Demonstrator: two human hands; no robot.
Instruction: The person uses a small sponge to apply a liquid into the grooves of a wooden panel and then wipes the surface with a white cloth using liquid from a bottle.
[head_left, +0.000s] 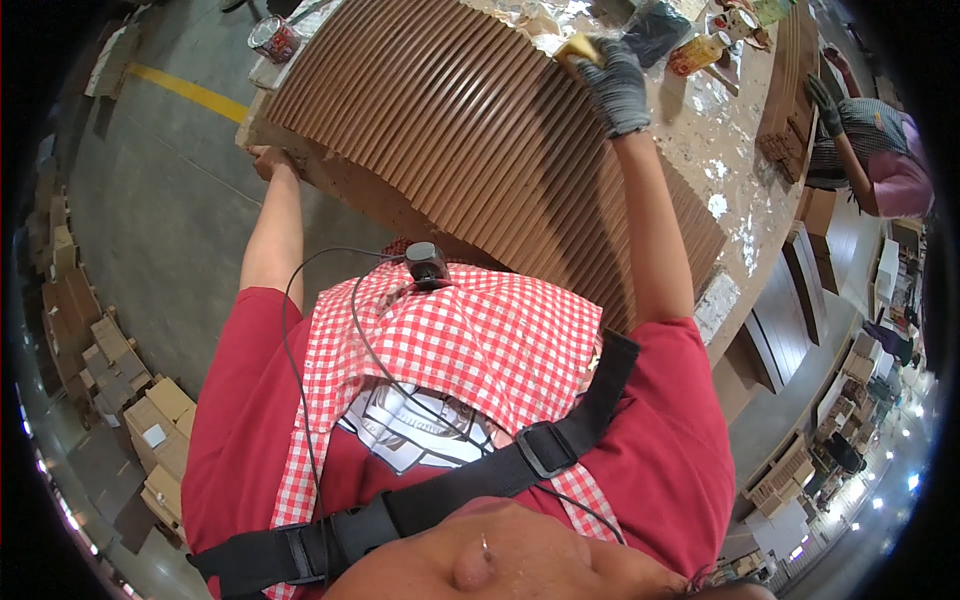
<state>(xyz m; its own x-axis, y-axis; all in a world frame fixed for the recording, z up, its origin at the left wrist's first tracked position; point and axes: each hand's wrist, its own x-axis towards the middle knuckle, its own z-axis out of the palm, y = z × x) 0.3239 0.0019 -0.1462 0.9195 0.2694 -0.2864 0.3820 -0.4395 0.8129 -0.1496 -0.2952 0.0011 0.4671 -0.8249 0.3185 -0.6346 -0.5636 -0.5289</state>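
Note:
A large brown ribbed panel [430,110] lies across the worktable [745,160] in front of me, its ridges running side by side. My right hand [615,92], in a grey knit glove, grips a yellow sponge-like block [578,50] at the panel's far right edge. Whether the block touches the ridges, I cannot tell. My bare left hand [272,162] is closed around the table's edge by the panel's near left corner; some of its fingers are hidden.
A paint-spattered tin [274,38] stands at the far left corner. Beyond my right hand are a dark plastic bag [655,32] and a yellow-orange bottle [700,52]. Brown strips [785,110] are stacked at the right, where a co-worker's gloved hand [826,106] rests. Cardboard boxes [160,430] stand left.

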